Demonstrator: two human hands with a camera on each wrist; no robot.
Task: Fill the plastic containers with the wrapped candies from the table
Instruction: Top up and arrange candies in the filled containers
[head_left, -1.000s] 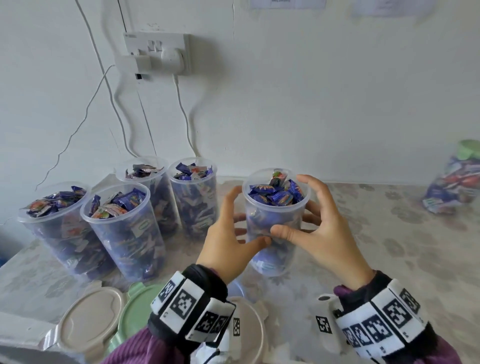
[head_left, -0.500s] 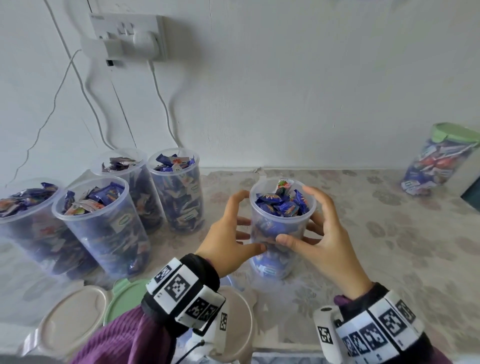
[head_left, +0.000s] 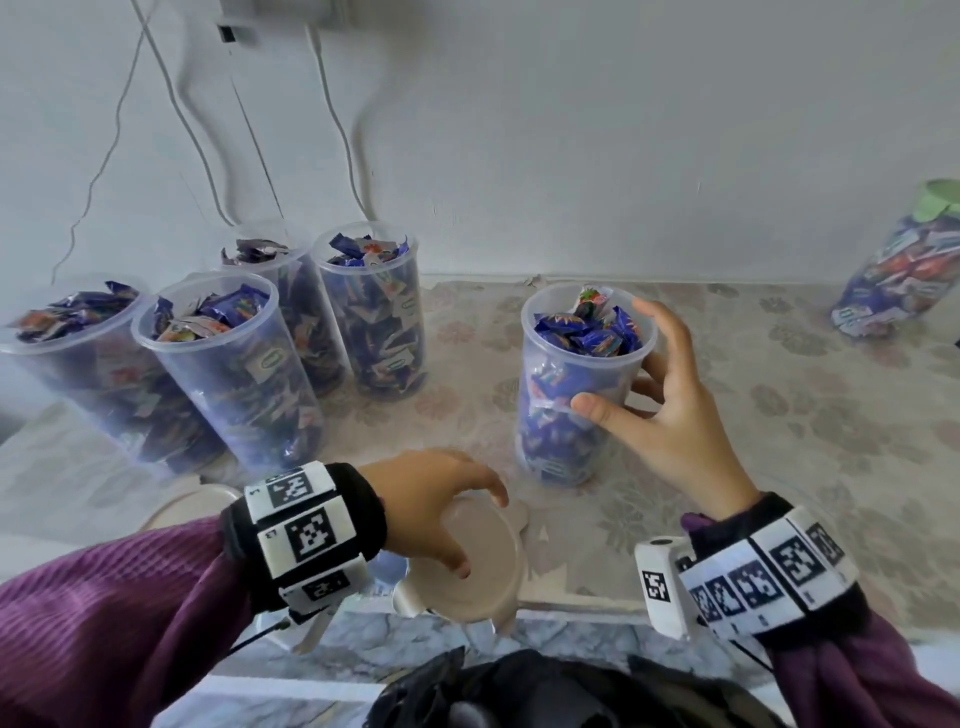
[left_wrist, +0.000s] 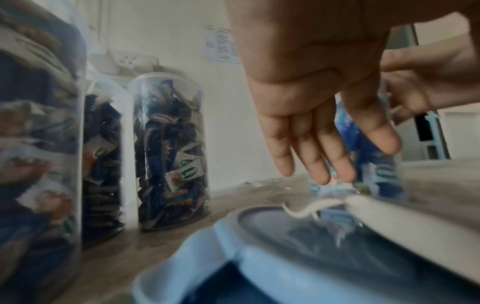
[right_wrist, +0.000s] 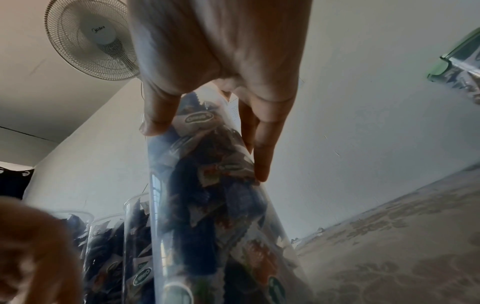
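A clear plastic container (head_left: 566, 415) stands upright on the patterned table, filled to the rim with blue wrapped candies (head_left: 587, 327). My right hand (head_left: 618, 358) grips its upper wall, thumb in front and fingers behind; the right wrist view shows the same hold (right_wrist: 209, 151) on the container (right_wrist: 207, 205). My left hand (head_left: 478, 530) is spread over a beige lid (head_left: 467, 587) at the table's front edge. In the left wrist view its fingers (left_wrist: 319, 156) are straight, just above the beige lid (left_wrist: 415, 236) and a blue lid (left_wrist: 207, 257).
Several open containers full of candies (head_left: 228, 364) (head_left: 374, 312) stand grouped at the left against the wall. A closed container with a green lid (head_left: 904, 275) lies tilted at the far right. Another lid (head_left: 182, 509) sits front left. Cables hang down the wall.
My left hand has let go of the container and dropped back to the beige lid at the front edge. My right hand still holds the container. The head view has tilted down.
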